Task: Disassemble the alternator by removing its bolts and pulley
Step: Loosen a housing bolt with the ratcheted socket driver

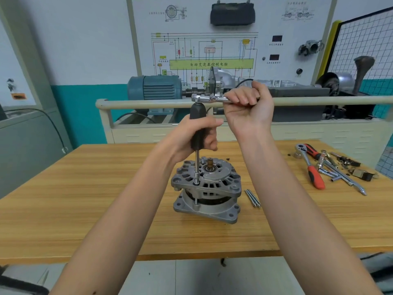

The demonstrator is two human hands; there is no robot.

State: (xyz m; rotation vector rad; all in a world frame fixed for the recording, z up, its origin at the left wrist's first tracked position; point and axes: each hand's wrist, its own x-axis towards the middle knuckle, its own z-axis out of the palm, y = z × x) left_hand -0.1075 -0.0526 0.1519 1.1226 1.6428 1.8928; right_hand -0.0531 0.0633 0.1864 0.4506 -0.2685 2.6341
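One legible text is found: the characters 自动变速器控制电脑 are printed in dark type on a yellow-green bar (211, 64) across the lower part of the wiring diagram on the white training panel (276, 22) behind the table. Smaller captions are placed beside the two dark display windows (277, 38) and under the drawings at the panel's upper corners; these are too small to be read.

wooden tabletop (276, 220) fills the middle, pale tiled floor (191, 277) at six o'clock. at twelve, a white wiring-diagram board (212, 45) on a white-over-teal wall (85, 60); blue motor (155, 88) below it, wire-mesh screen (365, 39) at two.
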